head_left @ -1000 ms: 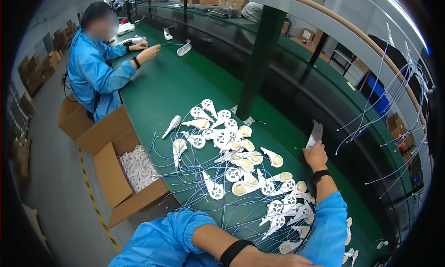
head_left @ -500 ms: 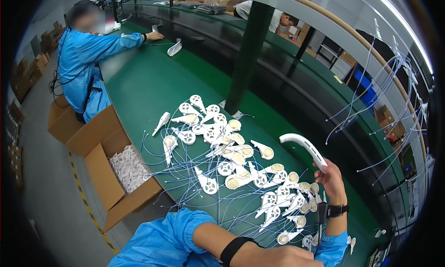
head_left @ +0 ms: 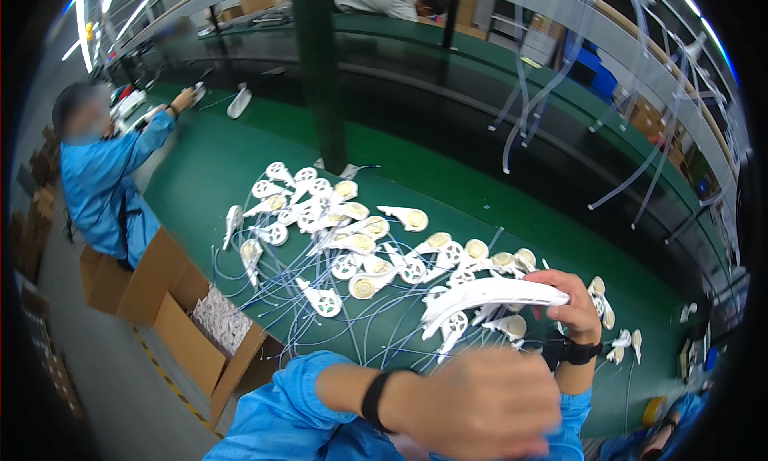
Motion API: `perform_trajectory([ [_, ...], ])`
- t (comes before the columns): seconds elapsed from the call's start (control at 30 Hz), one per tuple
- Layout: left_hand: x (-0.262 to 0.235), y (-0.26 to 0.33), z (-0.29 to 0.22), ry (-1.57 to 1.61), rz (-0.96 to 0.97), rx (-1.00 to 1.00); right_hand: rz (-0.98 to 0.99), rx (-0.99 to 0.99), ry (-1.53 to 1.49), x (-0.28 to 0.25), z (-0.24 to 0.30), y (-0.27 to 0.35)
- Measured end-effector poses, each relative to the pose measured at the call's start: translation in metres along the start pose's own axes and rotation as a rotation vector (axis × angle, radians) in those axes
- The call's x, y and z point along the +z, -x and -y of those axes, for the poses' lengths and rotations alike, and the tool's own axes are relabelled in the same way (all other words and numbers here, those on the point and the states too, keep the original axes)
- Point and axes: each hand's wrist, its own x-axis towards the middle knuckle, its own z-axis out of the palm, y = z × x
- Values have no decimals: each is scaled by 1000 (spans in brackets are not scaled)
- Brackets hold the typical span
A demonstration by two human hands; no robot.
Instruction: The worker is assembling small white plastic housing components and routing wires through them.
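My right hand [head_left: 574, 305] grips the end of a curved white plastic piece [head_left: 496, 295], which is held nearly level over the table with its other end toward the left. My left hand [head_left: 480, 393] is nearer to me, crossing in front of my right forearm; its fingers are blurred and partly hidden. Beneath and beyond the curved piece lies a loose heap of white plastic parts [head_left: 364, 241], each with a round end and a tapered tail. Some round ends are spoked, others carry a cream-coloured disc. Thin blue-grey wires [head_left: 300, 321] tangle along the heap's near side.
A cardboard box [head_left: 188, 341] of small white pieces stands beside the left table edge. A dark green post [head_left: 320, 85] rises behind the heap. Pale cables [head_left: 552, 85] hang from the overhead rail. A co-worker in blue [head_left: 108, 189] works at the far left; another person's sleeve [head_left: 684, 413] shows at lower right.
My right hand has lowered the curved white piece and turned it from upright-slanting to nearly level. My left hand has come further into view. The whole view has swung to the right.
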Motion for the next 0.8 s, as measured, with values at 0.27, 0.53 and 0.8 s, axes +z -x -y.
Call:
perform_trajectory([
  [0.27,-1,48,105,369,4,-902,305,-105,372,-2,4,7],
  [0.53,29,71,116,1064,74,-1153,51,-178,459,-1,2,6],
  [0.8,19,68,118,1023,-534,-1213,-571,322,1006,-60,-25,24],
])
